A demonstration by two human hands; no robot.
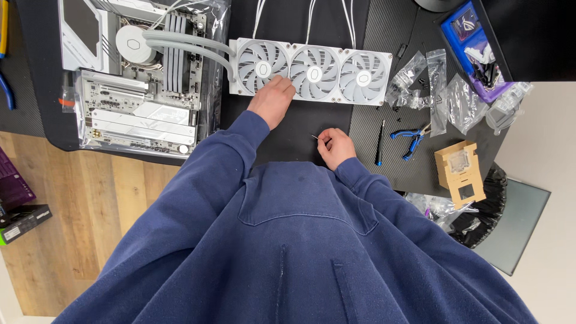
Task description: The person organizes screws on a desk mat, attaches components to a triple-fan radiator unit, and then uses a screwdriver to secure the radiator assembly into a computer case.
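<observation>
Three white fans in one long radiator (312, 73) span the dark tabletop (288, 129) just beyond our fingers. Left of them a white motherboard (138, 90) lies on its clear bag, a round pump head (133, 43) seated on it and joined to the radiator by two grey hoses (192, 47); we judge the board sits close so the hoses stay slack.

Our left hand (273, 101) rests on the radiator's near edge, fingers curled together and pressing the frame between the first and second fans, seemingly to keep it steady. Our right hand (336, 147) hovers nearer our blue sleeves, thumb and forefinger pinched on a small thin screw (315, 138) whose tip points left toward the other hand; the remaining fingers are folded in.

Just right of those fingers a slim black screwdriver (380, 143) lies within easy reach, then blue-handled pliers (411, 139). Beyond them, clear plastic bags (441, 96) of small parts are spread open, with loose black screws (393, 109) scattered beside the radiator's right end. A small cardboard insert (461, 173) sits farthest right.
</observation>
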